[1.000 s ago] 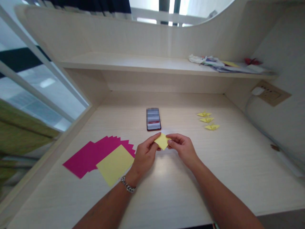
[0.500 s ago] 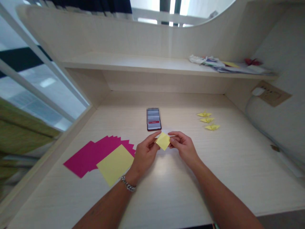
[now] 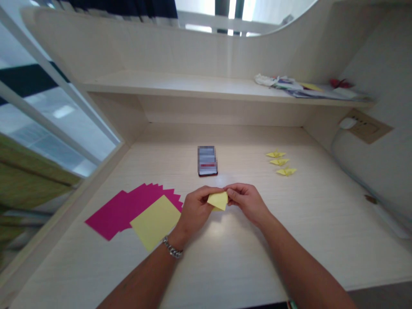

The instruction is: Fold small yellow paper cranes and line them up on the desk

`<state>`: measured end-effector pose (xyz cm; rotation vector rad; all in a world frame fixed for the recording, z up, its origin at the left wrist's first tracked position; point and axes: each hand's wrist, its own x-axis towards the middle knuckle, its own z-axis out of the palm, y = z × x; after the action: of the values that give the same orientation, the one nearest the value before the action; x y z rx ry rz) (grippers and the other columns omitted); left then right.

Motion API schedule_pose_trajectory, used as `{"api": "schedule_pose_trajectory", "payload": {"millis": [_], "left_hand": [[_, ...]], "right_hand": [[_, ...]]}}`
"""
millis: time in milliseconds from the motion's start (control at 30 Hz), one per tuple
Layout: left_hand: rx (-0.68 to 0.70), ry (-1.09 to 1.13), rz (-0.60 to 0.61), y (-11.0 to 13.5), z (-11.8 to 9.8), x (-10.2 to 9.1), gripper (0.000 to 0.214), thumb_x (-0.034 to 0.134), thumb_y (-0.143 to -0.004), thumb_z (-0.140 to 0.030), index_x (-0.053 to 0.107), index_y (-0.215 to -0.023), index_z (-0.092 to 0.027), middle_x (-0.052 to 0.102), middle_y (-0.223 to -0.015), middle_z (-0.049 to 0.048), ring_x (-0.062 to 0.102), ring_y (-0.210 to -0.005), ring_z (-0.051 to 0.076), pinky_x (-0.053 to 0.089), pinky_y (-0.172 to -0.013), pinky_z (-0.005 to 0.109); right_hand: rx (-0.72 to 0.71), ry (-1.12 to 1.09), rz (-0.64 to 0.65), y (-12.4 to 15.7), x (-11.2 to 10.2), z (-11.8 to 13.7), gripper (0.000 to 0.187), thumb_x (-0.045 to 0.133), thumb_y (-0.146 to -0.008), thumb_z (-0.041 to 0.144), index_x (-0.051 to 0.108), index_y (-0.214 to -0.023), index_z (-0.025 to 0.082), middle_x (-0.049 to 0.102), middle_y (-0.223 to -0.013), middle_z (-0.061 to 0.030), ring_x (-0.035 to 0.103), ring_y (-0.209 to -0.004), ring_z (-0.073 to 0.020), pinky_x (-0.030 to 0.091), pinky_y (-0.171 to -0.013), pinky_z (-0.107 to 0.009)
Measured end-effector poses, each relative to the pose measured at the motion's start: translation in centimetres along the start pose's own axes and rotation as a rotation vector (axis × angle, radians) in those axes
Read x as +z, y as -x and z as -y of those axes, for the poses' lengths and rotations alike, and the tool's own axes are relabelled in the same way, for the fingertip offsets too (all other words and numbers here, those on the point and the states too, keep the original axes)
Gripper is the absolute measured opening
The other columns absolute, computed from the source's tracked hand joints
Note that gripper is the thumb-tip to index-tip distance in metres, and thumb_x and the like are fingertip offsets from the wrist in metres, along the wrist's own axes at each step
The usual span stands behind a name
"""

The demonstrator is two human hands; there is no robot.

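Note:
A small piece of folded yellow paper (image 3: 218,200) is held between my two hands, a little above the desk. My left hand (image 3: 198,210) pinches its left side, fingers partly hidden behind it. On the other side, my right hand (image 3: 246,200) grips the upper right edge between thumb and fingers. The fingertips of both hands meet near the top of the paper. Left of my left hand lies a flat yellow sheet (image 3: 156,221), overlapping a fanned stack of magenta sheets (image 3: 128,210).
Beyond my hands a phone (image 3: 207,161) lies on the desk (image 3: 309,240). Three folded yellow paper figures (image 3: 279,162) sit in a row to the right. Papers (image 3: 309,89) rest on the shelf at the back. A plug and cable (image 3: 347,123) hang at the right wall.
The yellow paper has tilted from a diamond facing me into a slanted shape and dropped slightly. My right fingertips have moved left, up to my left ones.

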<state>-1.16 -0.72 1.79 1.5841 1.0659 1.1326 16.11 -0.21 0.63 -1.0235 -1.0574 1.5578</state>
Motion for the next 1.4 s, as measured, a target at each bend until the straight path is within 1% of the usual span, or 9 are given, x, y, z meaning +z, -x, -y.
{"api": "schedule_pose_trajectory", "payload": {"millis": [233, 400, 500, 600, 700, 900, 1167, 1267, 1400], "left_hand": [[-0.163, 0.07, -0.121, -0.1, 0.4, 0.7, 0.016, 0.068, -0.068, -0.016, 0.073, -0.083, -0.018, 0.072, -0.079, 0.0043, 0.064, -0.069, 0.018, 0.05, -0.062, 0.027], [-0.17, 0.175, -0.09, -0.2, 0.2, 1.1, 0.017, 0.066, -0.073, -0.023, 0.07, -0.087, -0.016, 0.071, -0.082, 0.0041, 0.063, -0.068, 0.016, 0.05, -0.061, 0.025], [-0.244, 0.246, -0.028, -0.4, 0.2, 1.2, 0.022, 0.065, -0.074, -0.027, 0.07, -0.092, -0.015, 0.071, -0.081, 0.0049, 0.063, -0.065, 0.017, 0.05, -0.059, 0.026], [-0.292, 0.214, -0.064, -0.6, 0.5, 1.2, 0.025, 0.064, -0.075, -0.031, 0.07, -0.093, -0.014, 0.07, -0.075, 0.0045, 0.062, -0.06, 0.016, 0.048, -0.056, 0.026], [-0.249, 0.121, -0.142, -0.6, 0.9, 1.0, 0.025, 0.065, -0.074, -0.032, 0.07, -0.091, -0.014, 0.07, -0.078, 0.005, 0.062, -0.065, 0.017, 0.047, -0.058, 0.026], [-0.179, -0.005, -0.161, -0.6, 1.4, 0.9, 0.027, 0.063, -0.076, -0.037, 0.07, -0.087, -0.013, 0.071, -0.079, 0.006, 0.061, -0.068, 0.019, 0.045, -0.06, 0.026], [-0.175, -0.087, -0.118, -0.7, 1.3, 0.8, 0.028, 0.059, -0.079, -0.037, 0.069, -0.09, -0.013, 0.069, -0.079, 0.0061, 0.06, -0.068, 0.019, 0.045, -0.06, 0.027], [-0.167, -0.04, -0.101, -0.7, 1.2, 0.8, 0.025, 0.06, -0.079, -0.032, 0.068, -0.092, -0.013, 0.07, -0.084, 0.007, 0.062, -0.073, 0.019, 0.047, -0.064, 0.027], [-0.155, -0.034, -0.102, -0.7, 1.2, 0.9, 0.021, 0.061, -0.077, -0.027, 0.069, -0.091, -0.014, 0.071, -0.084, 0.0061, 0.063, -0.073, 0.019, 0.048, -0.065, 0.027]], "right_hand": [[0.072, -0.021, -0.054, 0.0, 0.7, -0.4, 0.031, 0.076, -0.062, 0.042, 0.07, -0.076, 0.016, 0.064, -0.065, -0.0015, 0.055, -0.056, -0.0103, 0.047, -0.053, -0.022], [0.095, -0.044, -0.048, 0.0, 1.2, -0.9, 0.03, 0.073, -0.066, 0.044, 0.067, -0.075, 0.016, 0.064, -0.068, -0.0027, 0.056, -0.058, -0.0112, 0.044, -0.051, -0.021], [0.041, 0.031, -0.065, -0.1, 1.2, -1.2, 0.029, 0.07, -0.069, 0.044, 0.066, -0.076, 0.016, 0.063, -0.065, -0.002, 0.055, -0.054, -0.0114, 0.043, -0.049, -0.022], [-0.093, 0.199, -0.151, -0.2, 1.0, -1.2, 0.026, 0.069, -0.071, 0.04, 0.068, -0.082, 0.017, 0.062, -0.065, -0.0013, 0.054, -0.056, -0.0117, 0.042, -0.05, -0.022], [-0.149, 0.281, -0.161, -0.2, 0.8, -0.8, 0.028, 0.064, -0.076, 0.04, 0.071, -0.092, 0.018, 0.064, -0.07, -0.0024, 0.053, -0.058, -0.0122, 0.042, -0.052, -0.023], [-0.105, 0.33, 0.033, -0.8, 0.5, 0.6, 0.033, 0.065, -0.075, 0.042, 0.073, -0.098, 0.019, 0.063, -0.065, 0.0001, 0.046, -0.055, -0.0099, 0.039, -0.054, -0.024], [0.076, 0.07, 0.03, -1.1, 0.3, -0.5, 0.042, 0.073, -0.067, 0.045, 0.073, -0.099, 0.016, 0.062, -0.065, -0.0016, 0.047, -0.058, -0.009, 0.038, -0.057, -0.024], [0.084, 0.058, 0.025, -1.0, 0.2, -1.0, 0.044, 0.075, -0.064, 0.042, 0.072, -0.1, 0.017, 0.063, -0.065, -0.0013, 0.048, -0.057, -0.0092, 0.039, -0.057, -0.025], [0.025, 0.116, -0.007, -0.9, 0.4, -1.0, 0.037, 0.076, -0.064, 0.039, 0.072, -0.094, 0.017, 0.065, -0.067, -0.002, 0.049, -0.055, -0.0094, 0.039, -0.054, -0.024]]}}
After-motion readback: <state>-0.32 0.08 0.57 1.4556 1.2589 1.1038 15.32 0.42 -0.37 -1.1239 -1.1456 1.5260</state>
